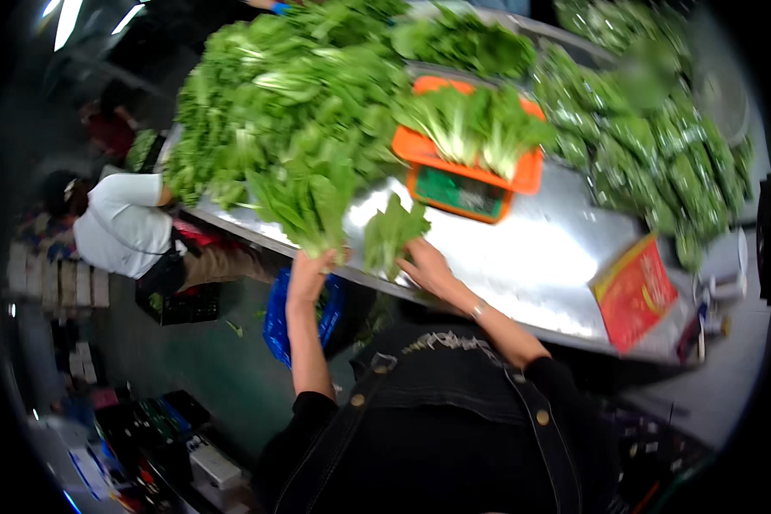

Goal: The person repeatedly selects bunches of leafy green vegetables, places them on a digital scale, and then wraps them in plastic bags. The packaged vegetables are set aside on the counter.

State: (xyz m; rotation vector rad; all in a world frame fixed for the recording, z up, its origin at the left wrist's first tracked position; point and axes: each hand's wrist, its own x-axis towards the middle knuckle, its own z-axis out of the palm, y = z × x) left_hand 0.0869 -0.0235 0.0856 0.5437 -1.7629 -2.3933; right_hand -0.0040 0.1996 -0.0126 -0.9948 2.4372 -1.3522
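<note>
My left hand grips the stems of a bunch of leafy greens at the near edge of a metal table. My right hand holds a smaller bunch of greens just to the right, resting on the table. Behind both stands an orange scale with more greens lying on its tray. A large heap of loose greens fills the table's left part.
Several bagged greens are piled at the table's right. A red and yellow packet lies at the near right corner. A person in a white top crouches on the floor at left. A blue bag hangs below the table edge.
</note>
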